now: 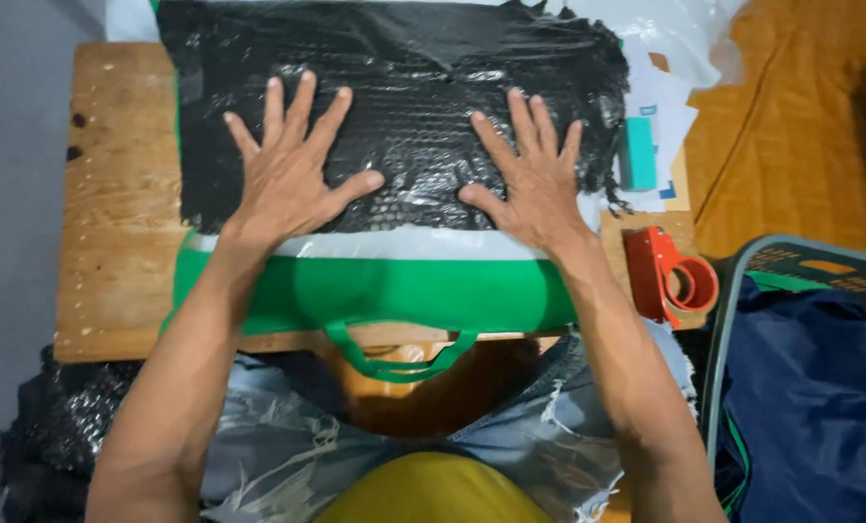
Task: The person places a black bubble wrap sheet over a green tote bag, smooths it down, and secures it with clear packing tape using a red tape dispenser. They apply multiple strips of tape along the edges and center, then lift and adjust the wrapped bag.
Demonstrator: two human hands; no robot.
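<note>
Both hands, left (292, 169) and right (534, 184), lie flat with fingers spread, gripping nothing, on black bubble wrap (404, 87) over a green bag (375, 291) on the wooden table (113, 242). Even palm pressure outward from centre would likely smooth it best.

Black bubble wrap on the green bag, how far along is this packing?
Done: the black bubble wrap lies spread over the green bag on the wooden table. In hand: the left hand and right hand press it flat, fingers spread. Left: the red tape dispenser sits unused beside the right wrist; no tape strip shows.
</note>
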